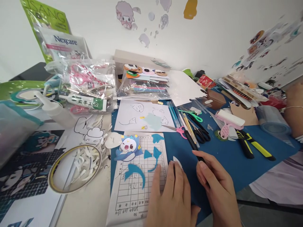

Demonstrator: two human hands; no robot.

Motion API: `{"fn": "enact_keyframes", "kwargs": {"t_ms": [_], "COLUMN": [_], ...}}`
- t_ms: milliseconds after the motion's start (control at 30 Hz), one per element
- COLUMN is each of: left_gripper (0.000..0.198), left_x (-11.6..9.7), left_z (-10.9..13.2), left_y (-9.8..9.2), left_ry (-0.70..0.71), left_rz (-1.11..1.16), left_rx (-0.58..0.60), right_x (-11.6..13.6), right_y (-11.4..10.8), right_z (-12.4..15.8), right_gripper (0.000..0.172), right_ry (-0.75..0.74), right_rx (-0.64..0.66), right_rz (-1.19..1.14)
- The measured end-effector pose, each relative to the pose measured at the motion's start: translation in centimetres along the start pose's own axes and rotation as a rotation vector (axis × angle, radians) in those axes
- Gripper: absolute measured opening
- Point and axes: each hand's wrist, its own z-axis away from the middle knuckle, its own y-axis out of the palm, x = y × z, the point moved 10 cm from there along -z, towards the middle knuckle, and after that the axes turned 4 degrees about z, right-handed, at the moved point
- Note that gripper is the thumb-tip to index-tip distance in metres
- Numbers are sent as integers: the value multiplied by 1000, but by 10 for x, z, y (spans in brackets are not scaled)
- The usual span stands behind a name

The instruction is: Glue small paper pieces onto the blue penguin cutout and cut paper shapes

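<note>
My left hand [171, 197] lies flat, fingers stretched out, over the right edge of a ruled form sheet [132, 197]. A small white pointed cutout [177, 161] shows at its fingertips. To the right, my right hand [214, 181] is closed around a slim black pen [190, 141], which points away from me; the end inside the hand is hidden. On the form lie a blue-and-white cartoon character cutout [129, 147] and several blue pieces, among them a curved one [136, 173] and a tailed one [156, 154].
Pink-handled scissors [181, 131], black-handled scissors [203, 135], pliers [260, 148] and a pink lint roller [229, 119] lie to the right. A tape ring [50, 179], paper strips and a glue bottle [56, 112] are left. Another person's arm [294, 107] is far right.
</note>
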Motion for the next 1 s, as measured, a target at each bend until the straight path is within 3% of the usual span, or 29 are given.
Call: {"fn": "enact_keyframes", "kwargs": {"t_ms": [333, 433, 600, 733, 800, 933, 1000], "left_gripper": [50, 48, 47, 47, 47, 58, 63], "left_x": [-1, -2, -3, -2, -3, -8, -10], "left_z": [3, 4, 5, 4, 3, 2, 3], "left_y": [4, 4, 4, 4, 4, 6, 8], "left_ry": [-53, -44, -31, -45, -43, -36, -31], "left_rz": [22, 12, 6, -12, -21, -71, -96], "left_rx": [14, -7, -25, 1, 15, 52, 65], "right_x": [-8, -2, 16, 23, 27, 28, 28], "right_y": [-7, -6, 1, -27, -36, -26, -23], "right_z": [1, 3, 8, 10, 8, -8, -14], "right_gripper": [25, 23, 46, 13, 26, 35, 30], "right_ry": [15, -56, -225, -310, -353, -313, -294], "right_rx": [-74, -61, 27, -255, -316, -111, -35], "right_rz": [26, -24, -114, -166, -199, -161, -97]}}
